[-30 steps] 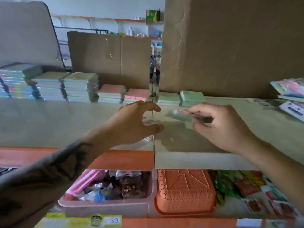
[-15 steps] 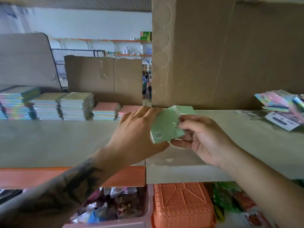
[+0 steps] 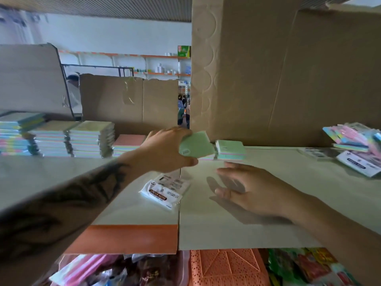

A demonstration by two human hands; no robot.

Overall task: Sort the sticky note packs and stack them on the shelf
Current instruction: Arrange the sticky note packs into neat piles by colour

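- Green square sticky note pack (image 3: 196, 145) is pinched in the left hand (image 3: 165, 150), thumb under its lower edge and fingers curled over the top. It's up off the shelf and tilted.
- Right hand (image 3: 252, 188) hovers low over the pale shelf board (image 3: 268, 230), fingers loosely spread, nothing in it.
- Just right of the held pack sits a low stack of matching green packs (image 3: 231, 149) against the big brown cardboard box (image 3: 278, 79). I'd guess that's where this one goes.
- To do it well: level the pack out first, line its edges up with the stack, set it flat and only then let go. The free hand could steady the stack so it doesn't slide.
- Further out: a white wrapped sticky note pack (image 3: 165, 191) lies flat near the shelf front, not sorted yet.
- Pink-topped packs (image 3: 128, 141) and taller pastel stacks (image 3: 90, 139) line the back left.
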